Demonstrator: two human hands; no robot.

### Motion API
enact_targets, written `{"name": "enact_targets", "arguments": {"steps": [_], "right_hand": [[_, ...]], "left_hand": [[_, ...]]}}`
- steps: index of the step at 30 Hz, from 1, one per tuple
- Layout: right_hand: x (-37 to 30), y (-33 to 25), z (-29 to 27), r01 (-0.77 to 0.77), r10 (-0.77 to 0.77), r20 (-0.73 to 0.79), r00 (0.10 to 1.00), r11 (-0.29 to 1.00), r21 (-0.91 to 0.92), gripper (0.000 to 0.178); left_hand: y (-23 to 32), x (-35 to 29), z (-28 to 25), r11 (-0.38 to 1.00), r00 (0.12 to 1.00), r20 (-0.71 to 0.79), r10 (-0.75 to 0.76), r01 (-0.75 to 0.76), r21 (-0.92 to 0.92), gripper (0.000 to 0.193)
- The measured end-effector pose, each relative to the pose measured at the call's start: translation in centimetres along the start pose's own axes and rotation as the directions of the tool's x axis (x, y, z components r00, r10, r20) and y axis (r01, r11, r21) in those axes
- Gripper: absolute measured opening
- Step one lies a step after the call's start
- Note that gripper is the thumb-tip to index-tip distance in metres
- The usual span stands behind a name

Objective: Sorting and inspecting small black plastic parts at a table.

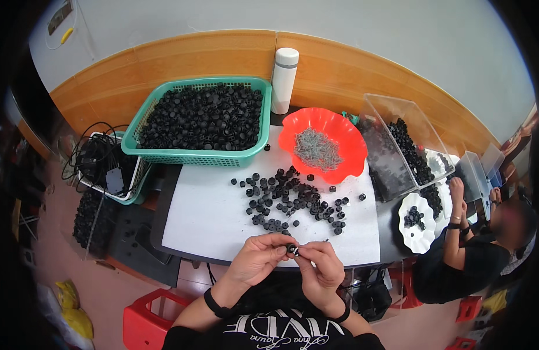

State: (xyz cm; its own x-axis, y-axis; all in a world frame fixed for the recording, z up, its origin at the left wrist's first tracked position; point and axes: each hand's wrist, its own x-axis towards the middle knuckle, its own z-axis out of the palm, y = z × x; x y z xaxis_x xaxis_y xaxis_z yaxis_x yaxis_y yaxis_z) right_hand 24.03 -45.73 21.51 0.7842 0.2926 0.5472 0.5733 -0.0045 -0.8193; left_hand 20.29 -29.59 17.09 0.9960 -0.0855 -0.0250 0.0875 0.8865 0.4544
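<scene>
Close to the near edge of the white work surface, my left hand pinches a small round black plastic part between thumb and fingertips. My right hand meets it from the right, thumb and fingers pressed together at a tiny pale bit beside the part. What exactly the right fingertips hold is too small to tell. Beyond my hands lies a loose spread of similar black parts. Behind them, a red scalloped bowl contains many thin metal pins.
A green basket heaped with black parts stands at the back left, beside a white bottle. Cables fill a bin further left. To the right are a clear box, a white scalloped plate and a co-worker.
</scene>
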Motion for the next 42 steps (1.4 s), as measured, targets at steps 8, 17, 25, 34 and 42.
{"name": "enact_targets", "arguments": {"steps": [8, 17, 25, 34, 42], "right_hand": [[0.0, 0.1, 0.4, 0.033, -0.032, 0.011, 0.999, 0.996, -0.082, 0.022], [0.1, 0.4, 0.0, -0.102, 0.101, 0.027, 0.995, 0.994, 0.034, 0.022], [-0.1, 0.3, -0.5, -0.112, 0.113, 0.042, 0.993, 0.993, -0.024, 0.022], [-0.2, 0.2, -0.1, 0.007, -0.002, 0.047, 0.999, 0.994, -0.108, 0.023], [-0.2, -0.2, 0.0, 0.042, -0.032, 0.059, 0.998, 0.983, -0.177, 0.024]], "left_hand": [[0.1, -0.2, 0.0, 1.000, 1.000, -0.001, -0.012, 0.012, -0.002, 0.025], [0.1, -0.3, 0.2, 0.993, 1.000, -0.017, 0.019, -0.017, 0.113, 0.025], [0.0, -0.4, 0.3, 0.993, 0.999, 0.013, 0.034, -0.035, 0.109, 0.025], [-0.1, -0.5, 0.1, 0.994, 0.999, 0.020, 0.025, -0.027, 0.103, 0.024], [-0.3, -0.6, -0.1, 0.995, 0.999, 0.010, 0.042, -0.042, 0.086, 0.024]]}}
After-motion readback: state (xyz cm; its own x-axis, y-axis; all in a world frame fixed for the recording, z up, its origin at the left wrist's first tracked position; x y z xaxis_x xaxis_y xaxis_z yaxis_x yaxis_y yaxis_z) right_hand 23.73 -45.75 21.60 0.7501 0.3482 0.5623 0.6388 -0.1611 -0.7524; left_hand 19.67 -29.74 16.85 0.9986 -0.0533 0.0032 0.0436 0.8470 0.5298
